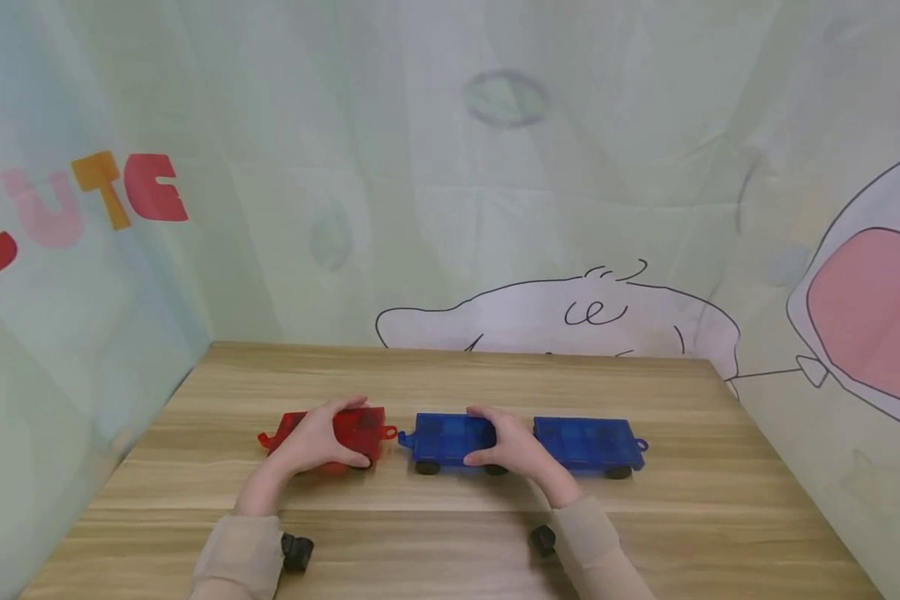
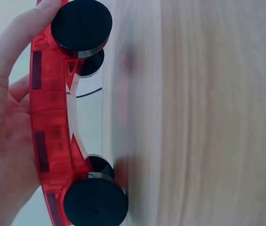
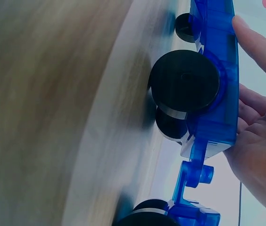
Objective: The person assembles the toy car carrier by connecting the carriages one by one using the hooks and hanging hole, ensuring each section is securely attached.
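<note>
In the head view, the right hand (image 1: 513, 443), curved half open, grips the right end of a translucent blue plastic wagon (image 1: 442, 435) on a wood-grain table (image 1: 420, 542). Left of this wagon, its ring (image 1: 390, 432) just beside the wagon's hook (image 1: 404, 439), is a translucent red plastic wagon (image 1: 356, 427), held between the similarly curved left hand's (image 1: 315, 442) thumb and fingers. A second blue plastic wagon (image 1: 588, 442) stands right of the first.

In the left wrist view, the thumb reaches a black wheel (image 2: 82, 24) of the red wagon.

In the right wrist view, a blue coupling (image 3: 196, 173) lies between the first blue wagon and the second.
</note>
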Demonstrator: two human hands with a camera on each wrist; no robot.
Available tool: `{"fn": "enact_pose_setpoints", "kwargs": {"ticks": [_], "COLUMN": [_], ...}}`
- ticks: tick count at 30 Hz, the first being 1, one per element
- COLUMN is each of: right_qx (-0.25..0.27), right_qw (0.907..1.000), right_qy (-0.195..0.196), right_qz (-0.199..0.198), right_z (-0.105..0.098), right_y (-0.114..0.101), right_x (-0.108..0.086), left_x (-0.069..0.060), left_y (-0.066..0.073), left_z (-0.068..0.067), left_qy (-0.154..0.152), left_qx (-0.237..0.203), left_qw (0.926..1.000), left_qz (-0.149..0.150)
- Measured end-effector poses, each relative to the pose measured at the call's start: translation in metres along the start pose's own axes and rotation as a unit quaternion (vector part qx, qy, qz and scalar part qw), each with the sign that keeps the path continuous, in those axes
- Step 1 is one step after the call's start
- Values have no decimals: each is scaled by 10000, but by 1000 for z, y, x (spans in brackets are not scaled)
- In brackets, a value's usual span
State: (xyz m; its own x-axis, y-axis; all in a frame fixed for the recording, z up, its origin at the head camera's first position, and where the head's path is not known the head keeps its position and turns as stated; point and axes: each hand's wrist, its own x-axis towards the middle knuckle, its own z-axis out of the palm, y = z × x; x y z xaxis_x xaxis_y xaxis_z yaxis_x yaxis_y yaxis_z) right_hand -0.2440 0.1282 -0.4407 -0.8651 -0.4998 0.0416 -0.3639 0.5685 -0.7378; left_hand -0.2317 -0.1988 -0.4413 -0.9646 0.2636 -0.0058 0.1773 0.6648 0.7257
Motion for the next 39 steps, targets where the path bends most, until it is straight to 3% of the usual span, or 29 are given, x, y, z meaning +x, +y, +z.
{"fn": "enact_pose_setpoints", "kwargs": {"ticks": [16,26,39], "right_qx": [64,34,29], "right_qw": [9999,9999,10000], "right_qy": [-83,-119,-88], "right_qz": [3,-44,-23], "right_z": [3,4,3], "right_y": [-2,-2,-1], "right_x": [5,4,5], "left_x": [1,0,1], "left_y": [6,1,6], "left_z": [4,7,7], "left_qy": [75,60,113], "left_qx": [-78,-163,-10], "left_qw": [9999,9998,9999], "left_qz": [-33,-89,126]}}
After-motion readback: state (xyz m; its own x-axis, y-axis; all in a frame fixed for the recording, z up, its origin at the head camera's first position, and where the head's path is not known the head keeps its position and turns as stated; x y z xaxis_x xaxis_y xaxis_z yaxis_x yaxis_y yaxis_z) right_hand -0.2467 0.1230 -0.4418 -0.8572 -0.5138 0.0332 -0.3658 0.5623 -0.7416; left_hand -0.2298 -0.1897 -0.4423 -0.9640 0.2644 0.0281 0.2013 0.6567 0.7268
